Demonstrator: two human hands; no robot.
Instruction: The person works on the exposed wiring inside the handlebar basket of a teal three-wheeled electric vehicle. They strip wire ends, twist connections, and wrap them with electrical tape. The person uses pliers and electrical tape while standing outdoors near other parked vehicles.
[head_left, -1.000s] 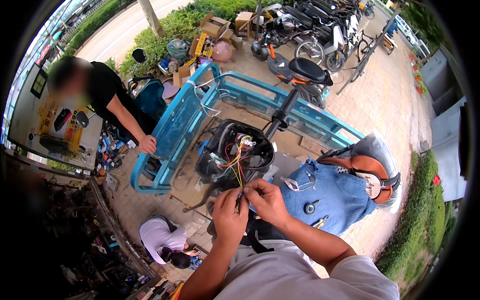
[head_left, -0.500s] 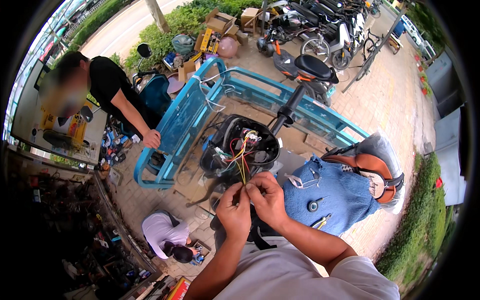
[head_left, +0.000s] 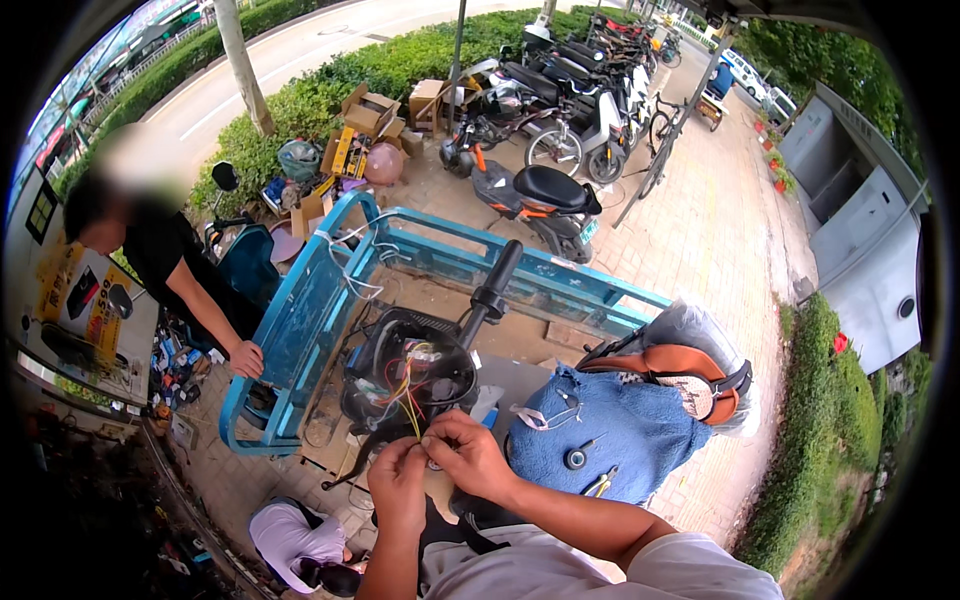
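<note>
Yellow wires (head_left: 414, 412) ran, in the head view, from the open black housing (head_left: 455, 377) down to the person's fingertips. The left hand (head_left: 398, 484) and the right hand (head_left: 468, 457) met just below the housing, thumbs and forefingers pinching the wire ends between them. Compared with the frame half a second earlier, the pinch was maintained, while the whole scene had shifted down and leftward in the picture. A black handlebar grip (head_left: 503, 268) angled upward beside the housing. To the right, a blue cloth (head_left: 645, 425) carried a dark tape roll (head_left: 575, 459) and yellow-handled pliers (head_left: 601, 483), unmoved on it. A co-worker's hand (head_left: 246, 360) remained on the blue cargo frame (head_left: 232, 412).
</note>
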